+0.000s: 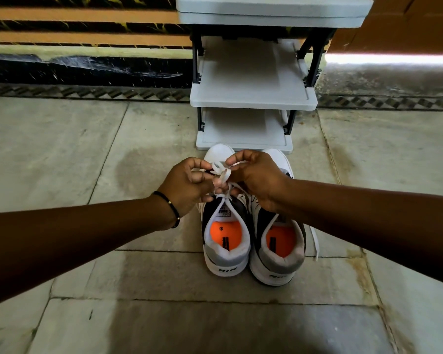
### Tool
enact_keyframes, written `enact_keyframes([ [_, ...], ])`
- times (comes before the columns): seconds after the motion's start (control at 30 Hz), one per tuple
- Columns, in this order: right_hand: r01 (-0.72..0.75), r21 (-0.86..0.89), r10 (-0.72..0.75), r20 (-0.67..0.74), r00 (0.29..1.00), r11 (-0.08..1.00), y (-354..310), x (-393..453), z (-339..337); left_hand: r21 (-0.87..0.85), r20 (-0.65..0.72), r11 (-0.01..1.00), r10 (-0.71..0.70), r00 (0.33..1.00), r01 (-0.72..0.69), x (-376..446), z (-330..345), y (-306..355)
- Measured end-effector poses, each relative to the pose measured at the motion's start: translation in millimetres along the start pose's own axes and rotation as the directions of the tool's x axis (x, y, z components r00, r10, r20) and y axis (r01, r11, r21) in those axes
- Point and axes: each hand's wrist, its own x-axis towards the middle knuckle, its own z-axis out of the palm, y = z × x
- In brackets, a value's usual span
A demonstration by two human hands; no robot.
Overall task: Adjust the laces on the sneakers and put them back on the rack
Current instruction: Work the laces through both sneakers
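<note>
Open room: Your two sneakers stand side by side on the stone floor (62, 149) at lower centre of the frame, heels toward you, with bare slabs to the left, right and near side.
Far edge: The toes of both shoes sit just in front of the bottom shelf of the grey rack (252, 98), which fills the upper centre; its middle and bottom shelves show nothing on them.
Left sneaker (225, 241): Its white lace (221, 173) is drawn up from the tongue and gathered between your two hands, right above the shoe's front half.
Right sneaker (279, 251): It is partly under your right wrist; a loose lace end (315, 238) hangs down its outer side onto the floor.
Left hand (187, 185): Your fingers are curled in tight, thumb and fingertips pinching a loop of the lace. A dark bracelet (173, 208) circles this wrist.
Right hand (256, 175): Your fingers are bent closed, pinching the other strand of the same lace, almost touching your left hand.
</note>
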Motion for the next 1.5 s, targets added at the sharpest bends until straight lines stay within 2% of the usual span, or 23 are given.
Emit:
enact_keyframes([
  [0.2,0.19,-0.192,-0.181,0.062,0.982,0.963,3,4,-6,0.036,0.038,0.995,-0.099,0.994,0.097,8,0,4],
  [0.27,0.204,-0.27,-0.18,0.111,0.977,0.941,0,6,-9,0.056,0.039,0.992,-0.114,0.993,0.112,8,1,5],
  [0.37,0.186,-0.335,-0.091,0.279,0.956,0.924,-7,7,-15,-0.006,0.006,0.982,-0.191,0.982,0.191,6,2,4],
  [0.43,0.232,-0.379,-0.085,0.366,0.927,0.896,-11,5,-18,-0.015,-0.009,0.972,-0.236,0.972,0.236,6,3,4],
  [0.6,0.406,-0.592,-0.296,0.278,0.914,0.696,-13,6,-18,0.016,0.024,0.972,-0.234,0.972,0.233,7,7,11],
  [0.77,0.446,-0.684,-0.35,0.286,0.892,0.577,-11,8,-15,0.116,0.059,0.98,-0.171,0.984,0.163,9,6,19],
  [0.83,0.429,-0.692,-0.323,0.288,0.901,0.581,-10,10,-15,0.164,0.075,0.981,-0.114,0.991,0.101,7,6,20],
  [0.97,0.36,-0.582,-0.275,0.233,0.933,0.729,-7,13,-20,0.34,0.124,0.94,-0.065,0.99,0.019,9,4,18],
  [1.03,0.394,-0.575,-0.313,0.24,0.919,0.717,-6,12,-20,0.439,0.145,0.899,-0.092,0.985,0.02,12,2,22],
  [1.07,0.436,-0.601,-0.35,0.262,0.899,0.67,-6,11,-20,0.467,0.144,0.884,-0.115,0.983,0.035,15,0,24],
  [1.1,0.499,-0.655,-0.396,0.315,0.863,0.567,-6,9,-20,0.472,0.141,0.879,-0.15,0.979,0.067,17,-1,25],
  [1.13,0.571,-0.723,-0.43,0.406,0.806,0.388,-6,8,-21,0.463,0.135,0.878,-0.205,0.969,0.121,17,-1,27],
  [1.2,0.645,-0.762,-0.401,0.61,0.683,-0.061,-6,4,-23,0.437,0.137,0.874,-0.299,0.944,0.213,18,-2,24],
  [1.23,0.642,-0.741,-0.365,0.663,0.654,-0.197,-7,2,-24,0.431,0.143,0.872,-0.319,0.937,0.231,17,-1,21],
  [1.27,0.635,-0.729,-0.335,0.684,0.649,-0.258,-8,0,-24,0.42,0.143,0.876,-0.323,0.935,0.238,16,-1,19],
  [1.3,0.629,-0.73,-0.309,0.684,0.661,-0.269,-9,-2,-24,0.409,0.152,0.884,-0.309,0.939,0.225,16,0,16],
  [1.4,0.612,-0.746,-0.266,0.665,0.698,-0.262,-9,-4,-20,0.371,0.195,0.916,-0.242,0.951,0.157,15,-3,14],
  [1.5,0.596,-0.759,-0.257,0.65,0.715,-0.263,-10,-2,-16,0.446,0.194,0.894,-0.154,0.969,0.053,12,-4,12],
])
